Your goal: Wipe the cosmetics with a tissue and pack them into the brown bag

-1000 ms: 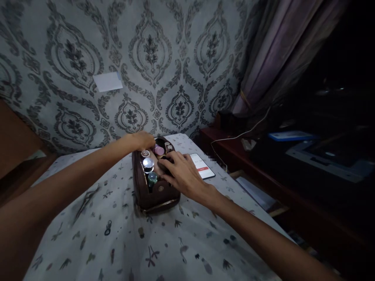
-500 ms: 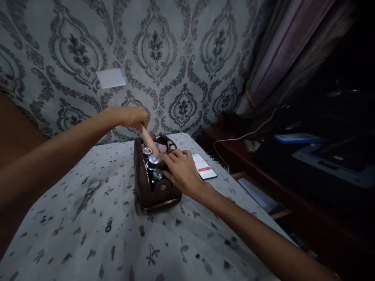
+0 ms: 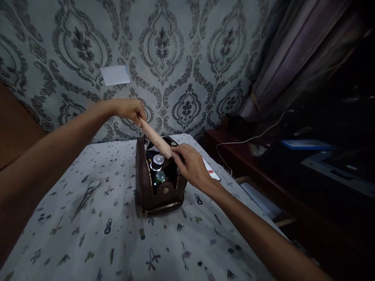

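Note:
A brown zippered toiletry bag (image 3: 146,195) stands unzipped on the bed. Above its opening a pale pink squeeze tube (image 3: 155,138) slants down to the right. My left hand (image 3: 131,110) is closed on the tube's upper, flat end. At the lower, capped end, the thumb and fingers of my right hand (image 3: 192,166) pinch the tube; the fingertips are partly hidden. Inside the bag I see a silver-capped bottle (image 3: 158,160) and a green-tinted round cap (image 3: 160,176). The bag's deeper contents lie in shadow.
A phone (image 3: 211,169) lies right of the bag, partly behind my right hand. The bed (image 3: 123,238) has a patterned sheet. A white card (image 3: 115,75) is on the wallpapered wall (image 3: 187,70). At the right are a dark red wooden surface (image 3: 231,156) and a white cable (image 3: 249,139).
The tube has come up out of the bag and lies at a flatter slant. My right hand has moved from the bag's edge to the tube's capped end.

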A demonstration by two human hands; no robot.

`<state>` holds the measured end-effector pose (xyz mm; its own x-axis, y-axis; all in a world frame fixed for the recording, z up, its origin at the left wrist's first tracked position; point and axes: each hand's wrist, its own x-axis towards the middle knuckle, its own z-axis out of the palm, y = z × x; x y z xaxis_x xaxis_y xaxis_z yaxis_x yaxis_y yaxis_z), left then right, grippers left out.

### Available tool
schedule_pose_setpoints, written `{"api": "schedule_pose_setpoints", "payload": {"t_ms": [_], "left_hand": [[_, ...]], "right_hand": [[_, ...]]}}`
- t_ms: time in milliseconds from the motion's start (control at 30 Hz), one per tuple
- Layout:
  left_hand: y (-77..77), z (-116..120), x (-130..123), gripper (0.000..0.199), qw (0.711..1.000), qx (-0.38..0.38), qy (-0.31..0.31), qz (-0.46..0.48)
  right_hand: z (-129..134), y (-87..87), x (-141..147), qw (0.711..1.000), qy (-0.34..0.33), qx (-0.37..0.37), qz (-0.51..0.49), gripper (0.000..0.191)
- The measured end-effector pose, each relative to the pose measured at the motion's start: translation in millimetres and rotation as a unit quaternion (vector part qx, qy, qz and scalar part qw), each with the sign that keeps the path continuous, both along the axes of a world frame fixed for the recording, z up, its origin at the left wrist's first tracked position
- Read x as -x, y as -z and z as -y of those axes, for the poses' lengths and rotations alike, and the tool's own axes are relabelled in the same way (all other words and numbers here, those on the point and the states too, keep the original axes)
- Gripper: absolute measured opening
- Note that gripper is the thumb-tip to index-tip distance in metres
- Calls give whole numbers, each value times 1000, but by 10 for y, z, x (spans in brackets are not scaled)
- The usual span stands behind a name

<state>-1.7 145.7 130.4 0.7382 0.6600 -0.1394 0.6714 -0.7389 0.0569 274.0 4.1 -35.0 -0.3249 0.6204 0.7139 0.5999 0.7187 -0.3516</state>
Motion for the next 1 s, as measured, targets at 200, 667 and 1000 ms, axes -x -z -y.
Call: {"api": "schedule_pose_setpoints", "payload": {"t_ms": [200,667,1000], "left_hand": [[368,-50,-40,33,995,57,-49,71],[999,44,-299,60,995,95,2,41],[1101,71,-268,55,981,133,-64,126]], "right_hand": [[0,-94,-2,994,-21,95,-47,14],[107,-83,136,997,-47,29,51,27],[166,-101,247,998,-27,47,21,22]]}}
